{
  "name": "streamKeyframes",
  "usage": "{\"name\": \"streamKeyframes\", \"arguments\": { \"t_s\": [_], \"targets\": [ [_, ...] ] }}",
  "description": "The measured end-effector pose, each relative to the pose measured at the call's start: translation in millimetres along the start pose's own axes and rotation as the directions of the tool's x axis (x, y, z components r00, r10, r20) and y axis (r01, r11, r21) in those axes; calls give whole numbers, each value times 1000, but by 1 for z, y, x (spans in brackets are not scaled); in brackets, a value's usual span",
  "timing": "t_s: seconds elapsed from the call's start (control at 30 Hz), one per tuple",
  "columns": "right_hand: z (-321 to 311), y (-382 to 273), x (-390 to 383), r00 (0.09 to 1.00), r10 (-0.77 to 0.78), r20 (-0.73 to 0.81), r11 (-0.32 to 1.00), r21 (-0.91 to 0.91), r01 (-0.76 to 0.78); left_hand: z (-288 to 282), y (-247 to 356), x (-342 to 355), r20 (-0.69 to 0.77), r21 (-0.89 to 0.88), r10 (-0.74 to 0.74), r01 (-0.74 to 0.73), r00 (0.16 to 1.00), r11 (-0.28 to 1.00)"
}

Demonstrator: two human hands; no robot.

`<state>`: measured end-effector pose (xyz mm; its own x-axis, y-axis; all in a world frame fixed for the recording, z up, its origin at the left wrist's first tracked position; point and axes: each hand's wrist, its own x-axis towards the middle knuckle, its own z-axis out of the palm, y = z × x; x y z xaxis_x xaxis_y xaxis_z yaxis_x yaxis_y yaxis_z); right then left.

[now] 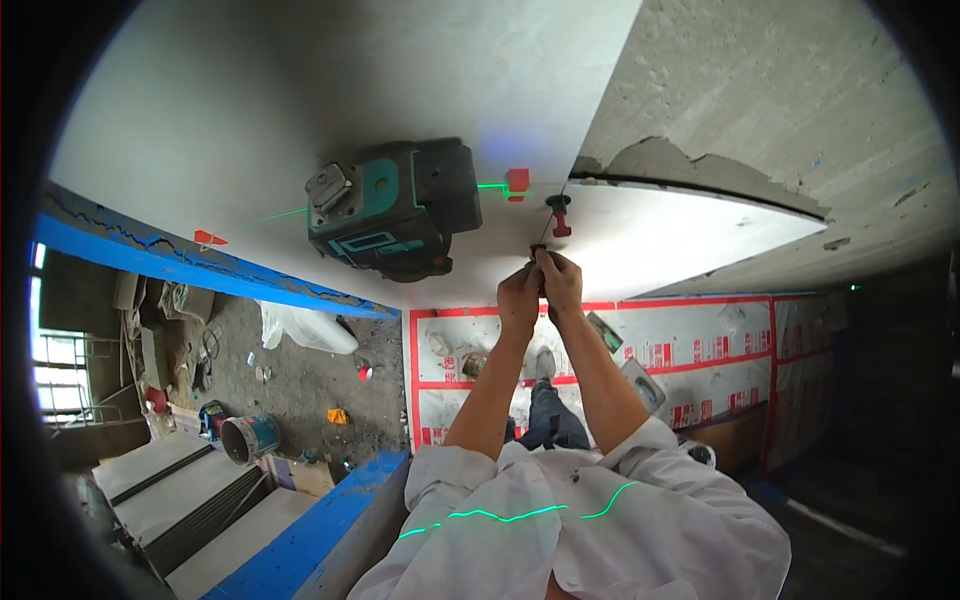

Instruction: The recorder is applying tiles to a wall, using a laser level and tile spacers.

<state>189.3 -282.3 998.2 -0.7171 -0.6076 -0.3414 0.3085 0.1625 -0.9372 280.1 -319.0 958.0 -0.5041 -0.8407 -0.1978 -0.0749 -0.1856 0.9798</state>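
Both my hands meet at a seam between large pale tiles [660, 235] on the wall. My left hand [518, 298] and my right hand [560, 282] are closed with fingertips together on a small dark tile leveler [538, 250]; most of it is hidden by the fingers. Just above, a second tile leveler with a red handle [561, 224] and a black round base sits on the same seam. A red wedge [517, 180] sticks at the tile edge, with another red wedge [208, 238] farther left. Left of my hands is a teal and black laser level [390, 210], casting a green line.
Bare grey concrete wall [780, 100] lies at upper right. Protective sheeting with red tape [700, 345] covers the floor below. A blue-edged ledge [320, 520] runs at lower left, beside stacked panels [200, 500], a bucket [250, 438] and a white plastic bag [308, 328].
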Motion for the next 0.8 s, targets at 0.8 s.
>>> {"name": "streamKeyframes", "arguments": {
  "t_s": [0.8],
  "targets": [
    [-8, 26, 3, 883, 132, 451, 537, 716, -446, -4, 0, 0, 2, -122, -79, 79, 997, 989]
  ]
}}
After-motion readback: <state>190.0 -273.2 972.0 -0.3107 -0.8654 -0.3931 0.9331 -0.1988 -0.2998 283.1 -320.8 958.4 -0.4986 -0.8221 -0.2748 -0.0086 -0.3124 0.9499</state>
